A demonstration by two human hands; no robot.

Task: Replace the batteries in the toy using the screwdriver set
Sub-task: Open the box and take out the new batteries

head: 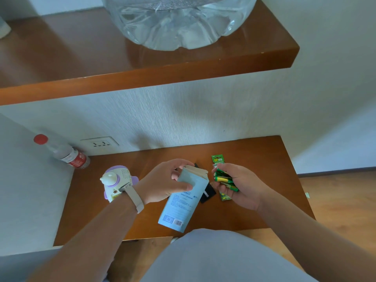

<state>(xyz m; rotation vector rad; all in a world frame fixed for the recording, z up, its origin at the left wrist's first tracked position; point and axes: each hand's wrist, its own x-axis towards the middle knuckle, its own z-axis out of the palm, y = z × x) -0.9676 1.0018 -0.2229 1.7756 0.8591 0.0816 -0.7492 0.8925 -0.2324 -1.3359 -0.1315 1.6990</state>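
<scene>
- The toy (118, 183) is the little white and purple thing on the brown table (254, 159). It sits to the left, just past your left wrist, and nothing is touching it.
- It looks like hard, smooth plastic with round bumps. My guess is that it is light and could slip or roll, so hold it around its fat middle, not by the small knob on top.
- Your left hand (168, 180) is closed around the top of the pale blue box (183, 197). The thumb is on the front and the fingers are behind the open flap.
- That box is thin card. It will likely bend if you squeeze hard, so hold it softly by the edges. I think it is the screwdriver set box, but the words are too small to read.
- Your right hand (242, 186) is curled around some green and yellow batteries (224, 180). They are small, round and smooth, so they could roll out. Keep your fingers cupped under them.
- A green battery card (217, 159) lies on the table, partly under that hand.
- A flat black thing (207, 193) sticks out from behind the box. I cannot tell what it is.
- Farther out, a bottle with a red cap (65, 152) stands in the corner by a wall socket (99, 142).
- A big clear water jug (179, 21) sits on the shelf (142, 80) above.
</scene>
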